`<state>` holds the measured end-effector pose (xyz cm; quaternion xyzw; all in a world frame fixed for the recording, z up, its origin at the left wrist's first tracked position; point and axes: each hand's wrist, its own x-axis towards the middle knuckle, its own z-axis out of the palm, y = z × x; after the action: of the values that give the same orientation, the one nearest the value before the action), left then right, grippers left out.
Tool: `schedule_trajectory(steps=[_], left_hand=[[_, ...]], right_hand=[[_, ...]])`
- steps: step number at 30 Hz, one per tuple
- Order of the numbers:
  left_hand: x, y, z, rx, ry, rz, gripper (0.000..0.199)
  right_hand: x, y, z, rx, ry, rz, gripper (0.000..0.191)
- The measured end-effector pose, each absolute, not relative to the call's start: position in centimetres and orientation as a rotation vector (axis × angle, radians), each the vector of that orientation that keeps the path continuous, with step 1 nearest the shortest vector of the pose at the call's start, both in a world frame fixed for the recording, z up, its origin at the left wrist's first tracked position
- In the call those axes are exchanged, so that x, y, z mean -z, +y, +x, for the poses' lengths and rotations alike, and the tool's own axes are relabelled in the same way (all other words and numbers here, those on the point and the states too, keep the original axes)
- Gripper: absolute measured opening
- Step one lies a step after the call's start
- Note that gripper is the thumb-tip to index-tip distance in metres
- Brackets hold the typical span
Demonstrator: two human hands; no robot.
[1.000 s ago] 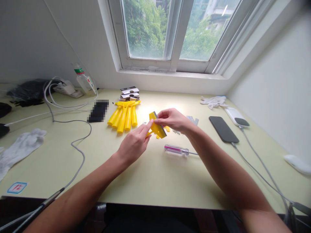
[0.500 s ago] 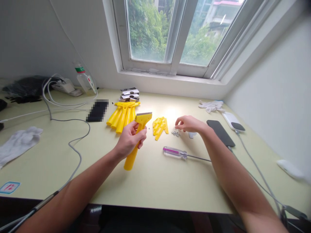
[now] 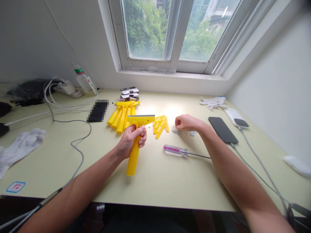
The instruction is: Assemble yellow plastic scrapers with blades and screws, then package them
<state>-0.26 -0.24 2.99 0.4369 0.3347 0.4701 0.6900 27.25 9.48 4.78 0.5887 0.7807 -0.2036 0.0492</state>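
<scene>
My left hand (image 3: 132,139) is wrapped around the handle of a yellow scraper (image 3: 133,161), held tilted above the table with its metal blade edge at the top. My right hand (image 3: 187,123) hovers at a small pile of screws (image 3: 176,131), fingertips pinched together; whatever is between them is too small to make out. Between the two hands lie several yellow plastic plates (image 3: 160,126). A screwdriver (image 3: 176,150) with a clear and pink handle rests nearer to me. Behind the held scraper are several more yellow scraper handles (image 3: 119,119), lying side by side.
Paper-wrapped packs (image 3: 129,94) are stacked at the back. On the right are a phone (image 3: 223,129), a white device (image 3: 236,117), cables and a white glove (image 3: 213,102). To the left stand a bottle (image 3: 85,81) and a power strip (image 3: 68,88); a white cloth (image 3: 21,149) lies nearer.
The scraper has turned in my left hand, so its head now faces me more broadly. The fingers of my right hand have drawn closer together over the screws.
</scene>
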Motion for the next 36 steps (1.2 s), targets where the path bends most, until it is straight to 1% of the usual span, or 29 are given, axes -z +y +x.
schedule_trajectory(steps=[5, 12, 18, 21, 24, 29, 36], left_hand=[[-2.8, -0.2, -0.4, -1.037, 0.739, 0.995, 0.023], [-2.6, -0.2, -0.2, -1.008, 0.751, 0.995, 0.024], [-2.5, 0.0, -0.1, -0.979, 0.775, 1.014, 0.023], [-2.5, -0.1, -0.1, -0.950, 0.780, 1.028, 0.022], [-2.4, -0.1, -0.1, -0.940, 0.799, 1.050, 0.026], [-2.2, -0.2, -0.1, -0.926, 0.805, 1.063, 0.026], [-2.0, 0.1, -0.1, -0.930, 0.808, 1.050, 0.026]], right_hand=[[-5.2, 9.8, 27.9, 0.632, 2.383, 1.806, 0.020], [-5.6, 10.2, 29.2, 0.623, 2.374, 1.875, 0.029], [-4.6, 10.5, 29.2, 0.582, 2.320, 1.895, 0.017], [-4.5, 10.5, 28.9, 0.562, 2.329, 1.882, 0.019], [-4.6, 10.3, 28.5, 0.576, 2.358, 1.849, 0.022], [-5.2, 10.1, 28.4, 0.598, 2.378, 1.823, 0.021], [-5.9, 10.3, 29.6, 0.653, 2.337, 1.795, 0.023]])
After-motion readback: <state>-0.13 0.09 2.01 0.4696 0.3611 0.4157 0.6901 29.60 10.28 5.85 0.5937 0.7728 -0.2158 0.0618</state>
